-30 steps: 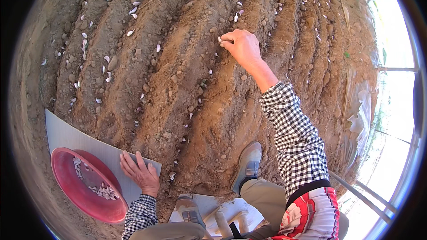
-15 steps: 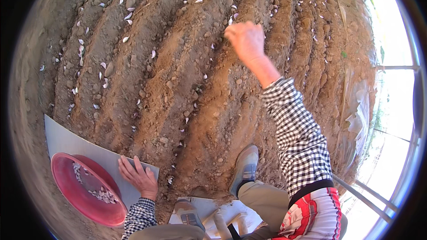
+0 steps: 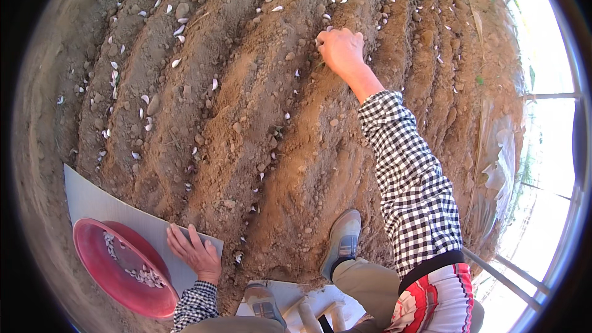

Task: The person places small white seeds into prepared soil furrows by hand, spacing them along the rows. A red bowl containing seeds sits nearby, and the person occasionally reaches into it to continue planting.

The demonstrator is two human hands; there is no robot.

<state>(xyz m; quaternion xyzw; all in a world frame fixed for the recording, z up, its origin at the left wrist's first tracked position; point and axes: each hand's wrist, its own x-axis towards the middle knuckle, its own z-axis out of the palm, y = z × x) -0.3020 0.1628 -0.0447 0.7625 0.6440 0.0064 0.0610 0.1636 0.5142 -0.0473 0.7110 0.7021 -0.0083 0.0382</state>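
My left hand (image 3: pixel 196 254) lies with its fingers spread on the corner of a grey board (image 3: pixel 102 194), beside a red plastic bowl (image 3: pixel 92 256). Inside the bowl are white garlic cloves (image 3: pixel 147 277). Stretched far ahead, my right hand (image 3: pixel 342 52) is down at a furrow in the brown soil, fingers bent together. Its fingertips are mostly hidden, so what they pinch does not show. A pale clove (image 3: pixel 327 17) lies just beyond that hand, and another clove (image 3: pixel 297 73) is in the same furrow nearer to me.
Parallel furrows and ridges (image 3: pixel 246 68) run away from me, dotted with cloves and small stones. My shoes (image 3: pixel 341 240) are at the near end, by a pale board with a wooden-legged piece (image 3: pixel 309 316). Torn plastic film (image 3: pixel 502 157) and metal poles (image 3: pixel 515 283) edge the right side.
My right hand has come down to the soil and its fingers have closed in against the furrow. My left hand stays on the board. The whole view has shifted slightly.
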